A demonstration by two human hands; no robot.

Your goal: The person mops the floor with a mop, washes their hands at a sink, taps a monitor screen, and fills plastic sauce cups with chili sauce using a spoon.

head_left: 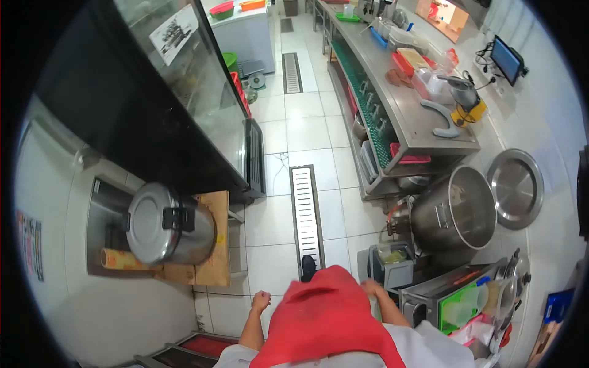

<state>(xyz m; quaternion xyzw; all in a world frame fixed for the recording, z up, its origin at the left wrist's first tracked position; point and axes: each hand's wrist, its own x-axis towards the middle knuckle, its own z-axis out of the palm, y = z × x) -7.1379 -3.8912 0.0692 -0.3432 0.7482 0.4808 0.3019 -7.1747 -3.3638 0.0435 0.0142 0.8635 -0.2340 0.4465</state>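
Note:
My left hand (261,300) hangs beside the red apron (325,313), its fingers curled in, with nothing visible in it. On the other side of the apron is my right hand (370,287), small and blurred, partly against the apron's edge; its fingers cannot be made out. It is nearest to a grey bin (392,273) with something yellowish inside. One dark shoe (308,267) shows on the floor drain (304,208).
Left: a glass-door fridge (202,92) and a steel container (153,227) on a wooden stand (216,245). Right: a steel counter (411,116), a large pot (454,208), a round lid (516,189) and a green basket (461,306). Tiled floor runs between.

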